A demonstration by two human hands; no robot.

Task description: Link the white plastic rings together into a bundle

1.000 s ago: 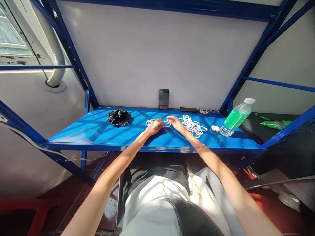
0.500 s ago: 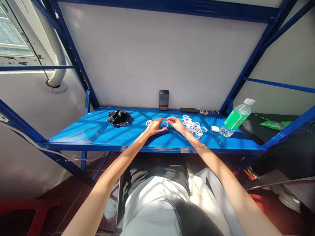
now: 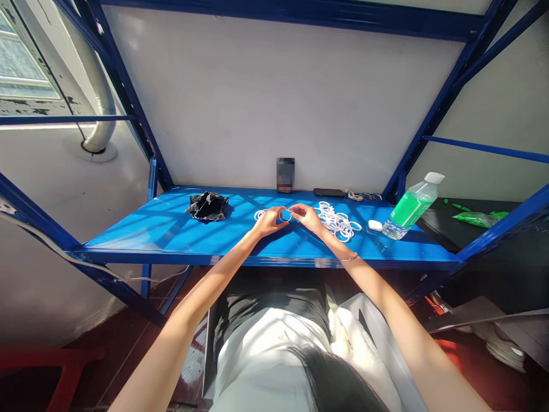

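Observation:
Both hands meet above the middle of the blue shelf. My left hand (image 3: 270, 222) pinches a thin white ring (image 3: 285, 219) between thumb and fingers. From the other side my right hand (image 3: 307, 217) closes its fingertips on the same ring's right edge. Close to the right hand lies a loose pile of white rings (image 3: 337, 220). Partly behind the left hand, a few more white rings (image 3: 259, 214) rest on the shelf. The fine detail of the held ring is too small to make out.
On the blue shelf (image 3: 171, 229) a crumpled black plastic bag (image 3: 207, 207) lies to the left. A dark phone (image 3: 329, 192) and a cable (image 3: 362, 195) lie along the back, near an upright dark box (image 3: 285, 175). Rightward are a white case (image 3: 374, 225) and a tilted water bottle (image 3: 409, 207).
The ring has turned slightly and shifted a little up and left between the fingers. My left thumb has moved slightly. Everything else is unchanged.

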